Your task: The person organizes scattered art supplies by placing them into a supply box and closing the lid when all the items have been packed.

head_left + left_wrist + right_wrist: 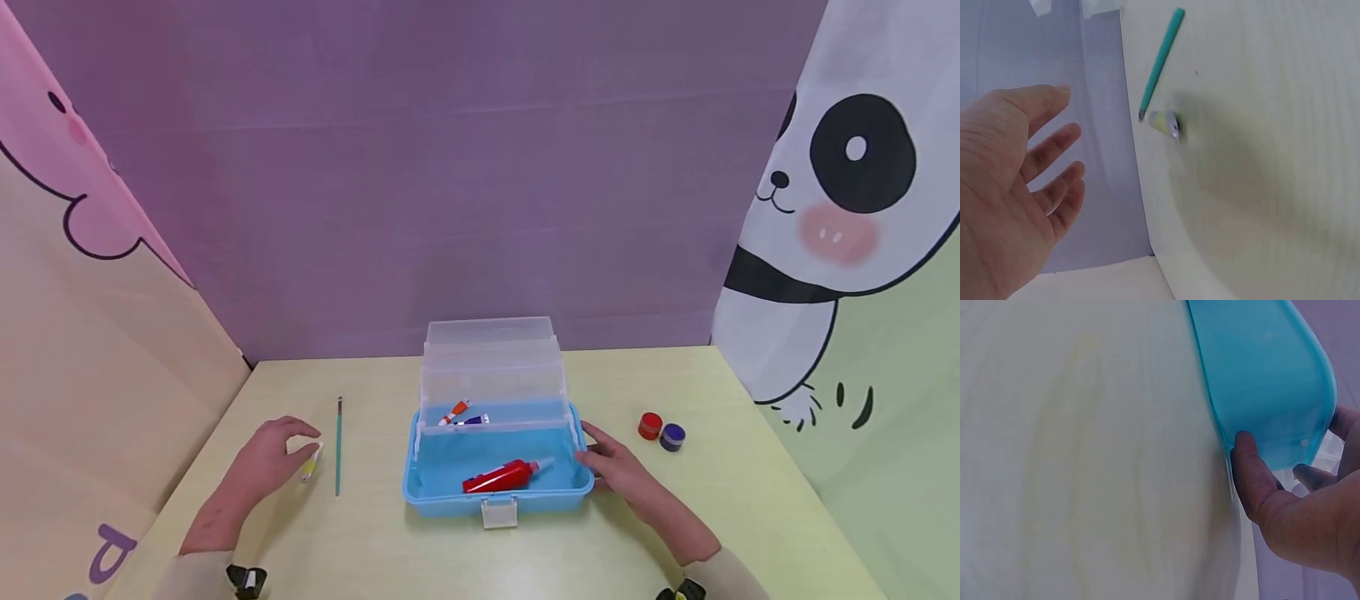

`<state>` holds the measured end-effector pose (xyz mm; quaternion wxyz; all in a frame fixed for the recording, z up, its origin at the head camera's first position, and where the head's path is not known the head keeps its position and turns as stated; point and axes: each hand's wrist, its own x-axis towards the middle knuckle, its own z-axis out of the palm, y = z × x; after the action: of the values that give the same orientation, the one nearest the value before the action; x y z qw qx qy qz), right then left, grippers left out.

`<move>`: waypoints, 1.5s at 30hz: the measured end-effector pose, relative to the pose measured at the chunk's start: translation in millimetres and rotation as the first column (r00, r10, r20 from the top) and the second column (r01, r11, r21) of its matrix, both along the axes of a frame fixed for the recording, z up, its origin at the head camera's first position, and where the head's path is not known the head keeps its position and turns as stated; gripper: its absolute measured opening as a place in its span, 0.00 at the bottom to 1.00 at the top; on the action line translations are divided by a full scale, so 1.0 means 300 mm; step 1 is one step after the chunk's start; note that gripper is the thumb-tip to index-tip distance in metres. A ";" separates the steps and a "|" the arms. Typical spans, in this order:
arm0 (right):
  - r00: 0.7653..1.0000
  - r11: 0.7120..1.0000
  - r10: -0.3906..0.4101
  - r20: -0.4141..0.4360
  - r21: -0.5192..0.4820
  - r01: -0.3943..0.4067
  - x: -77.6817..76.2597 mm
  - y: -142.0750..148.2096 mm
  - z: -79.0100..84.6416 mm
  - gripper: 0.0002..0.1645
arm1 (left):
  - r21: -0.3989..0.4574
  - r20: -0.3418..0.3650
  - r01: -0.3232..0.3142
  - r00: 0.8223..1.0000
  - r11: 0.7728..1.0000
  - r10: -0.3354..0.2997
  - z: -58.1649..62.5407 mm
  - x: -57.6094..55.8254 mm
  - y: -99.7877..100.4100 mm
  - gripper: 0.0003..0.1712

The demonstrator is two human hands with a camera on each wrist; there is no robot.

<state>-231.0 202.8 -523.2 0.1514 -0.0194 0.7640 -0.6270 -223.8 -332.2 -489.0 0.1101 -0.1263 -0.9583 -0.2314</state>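
Observation:
My left hand point(270, 454) hovers at the left of the table beside a small paint tube with yellow on it point(312, 463). In the left wrist view its fingers are spread and loosely bent, apart from the tube point(1165, 124). A teal paintbrush point(338, 450) lies just right of the tube. With my right hand point(622, 471) I hold the right end of a light blue plastic box point(435, 507), fingers bent around its wall point(1266, 381). The box's clear lid point(491, 350) stands raised. Inside lie a red squeeze bottle point(502, 477), an orange-marked tube point(453, 412) and a purple-marked tube point(474, 420).
Right of the box stand a red paint jar point(650, 425) and a dark blue paint jar point(672, 437), side by side. A white latch point(499, 513) hangs at the box's front. A purple backdrop point(480, 183) rises behind the pale wooden table point(375, 550).

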 end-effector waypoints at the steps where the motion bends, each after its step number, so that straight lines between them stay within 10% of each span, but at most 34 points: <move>1: 1.000 1.000 -0.004 -0.001 0.004 0.004 -0.001 0.000 -0.001 0.42 | -0.001 0.001 -0.001 1.000 1.000 0.001 -0.006 0.000 -0.011 0.10; 14: 1.000 1.000 0.003 0.000 0.007 -0.003 -0.003 -0.001 -0.003 0.41 | 0.002 0.141 -0.097 0.985 0.995 0.096 -0.067 0.024 -0.070 0.15; 33: 1.000 1.000 -0.019 0.013 0.025 0.018 -0.002 -0.006 0.005 0.41 | -0.171 0.369 -0.258 0.878 0.951 0.305 -0.041 0.010 -0.057 0.38; 45: 1.000 1.000 0.002 0.008 0.018 -0.002 -0.002 -0.002 0.006 0.43 | -0.194 0.397 -0.272 0.857 0.943 0.329 -0.020 -0.003 0.003 0.20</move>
<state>-231.6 202.2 -521.4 0.1554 -0.0163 0.7690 -0.6198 -224.6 -331.3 -495.1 -0.0746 0.0713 -0.9801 -0.1696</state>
